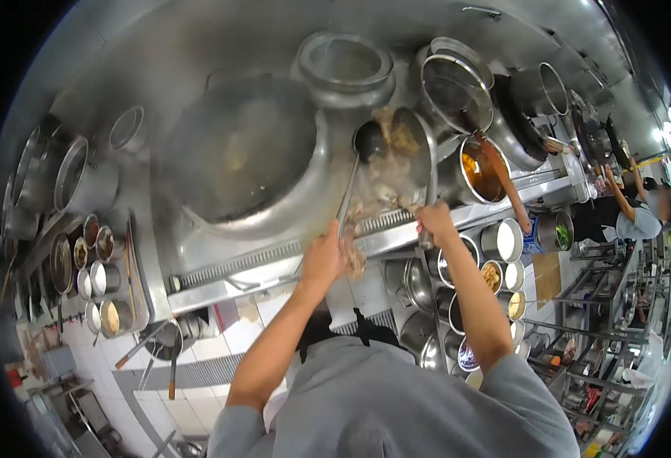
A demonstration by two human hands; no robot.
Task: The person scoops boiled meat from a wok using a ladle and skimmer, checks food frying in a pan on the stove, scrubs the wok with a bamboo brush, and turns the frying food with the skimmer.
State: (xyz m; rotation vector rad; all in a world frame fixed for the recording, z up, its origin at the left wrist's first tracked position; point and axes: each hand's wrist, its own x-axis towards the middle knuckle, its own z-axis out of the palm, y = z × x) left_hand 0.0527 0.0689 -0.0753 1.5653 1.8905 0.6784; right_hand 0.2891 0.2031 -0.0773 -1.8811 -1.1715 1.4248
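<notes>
My left hand [324, 261] is closed round the long metal handle of a ladle [369, 142]. The ladle's dark bowl is at the far end, by the rim of a tilted wok [421, 145]. My right hand [435, 222] grips the wok's handle. Chunks of pale brown meat [387, 169] are smeared by motion in and in front of the wok. More of this food shows blurred close to my left hand. Steam veils part of the wok, so how much is inside cannot be made out.
A large steaming wok [244, 153] stands to the left, a round metal pot [347, 65] behind. To the right are a strainer [457, 91] and a pot of orange-brown liquid [486, 172]. Several ingredient containers [502, 240] line the lower right. A co-worker [633, 217] stands farther right.
</notes>
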